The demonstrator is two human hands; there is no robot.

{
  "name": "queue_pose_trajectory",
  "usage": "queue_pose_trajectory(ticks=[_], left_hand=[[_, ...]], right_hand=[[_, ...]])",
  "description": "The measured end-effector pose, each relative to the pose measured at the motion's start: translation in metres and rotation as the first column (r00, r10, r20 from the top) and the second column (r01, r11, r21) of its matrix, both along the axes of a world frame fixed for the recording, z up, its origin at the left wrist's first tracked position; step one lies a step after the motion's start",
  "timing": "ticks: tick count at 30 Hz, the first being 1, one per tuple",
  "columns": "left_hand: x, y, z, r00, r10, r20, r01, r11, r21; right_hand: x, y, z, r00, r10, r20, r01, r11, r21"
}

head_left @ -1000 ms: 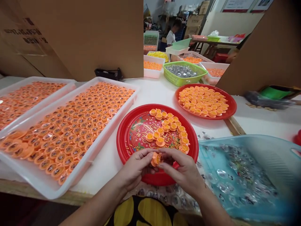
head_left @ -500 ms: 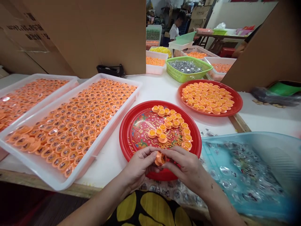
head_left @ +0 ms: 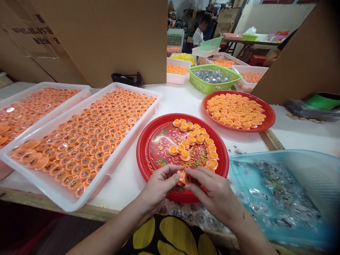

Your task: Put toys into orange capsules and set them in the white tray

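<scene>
Both of my hands meet over the near rim of a red patterned tray (head_left: 156,141). Between them is a small orange plastic cup-shaped piece (head_left: 182,177) with a dark print on its face. My left hand (head_left: 162,182) pinches it from the left with thumb and fingers. From the right, my right hand (head_left: 209,184) closes its thumb and fingertips on the same piece. Beyond my fingers, several orange cups (head_left: 185,155) holding small yellow beads stand on the tray. Loose orange beads (head_left: 190,163) are scattered around them.
White trays (head_left: 74,205) of printed orange pieces stand at left. Behind right is another red tray (head_left: 271,122) of orange cups. A blue tray (head_left: 318,166) holds clear printed discs. A green basket (head_left: 196,83) and cardboard walls (head_left: 106,39) stand behind. A person (head_left: 198,35) sits far back.
The view has shifted slightly, so the trays appear a little further right. Both hands keep their hold on the orange piece, which is turned slightly.
</scene>
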State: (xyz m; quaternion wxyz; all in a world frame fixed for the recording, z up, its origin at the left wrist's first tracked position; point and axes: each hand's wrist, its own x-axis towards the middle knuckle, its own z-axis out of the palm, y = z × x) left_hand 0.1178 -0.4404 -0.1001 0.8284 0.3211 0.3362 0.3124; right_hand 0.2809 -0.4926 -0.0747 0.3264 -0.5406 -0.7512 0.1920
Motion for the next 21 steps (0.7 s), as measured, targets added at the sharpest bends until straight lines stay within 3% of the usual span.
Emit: queue_pose_trajectory(ticks=[8, 16, 21], left_hand=[[0.000, 0.003, 0.000, 1.000, 0.014, -0.017, -0.014, 1.000, 0.005], [-0.002, 0.007, 0.003, 0.999, -0.034, -0.040, 0.035, 0.999, 0.038], [0.000, 0.007, -0.001, 0.997, -0.028, -0.076, 0.035, 0.995, 0.093]], right_hand=[[-0.011, -0.002, -0.003, 0.988, -0.058, 0.143, 0.038, 0.990, 0.136], [-0.010, -0.002, 0.001, 0.992, -0.011, 0.129, -0.012, 0.985, 0.173], [-0.014, -0.001, 0.001, 0.976, -0.061, 0.211, 0.014, 0.975, 0.220]])
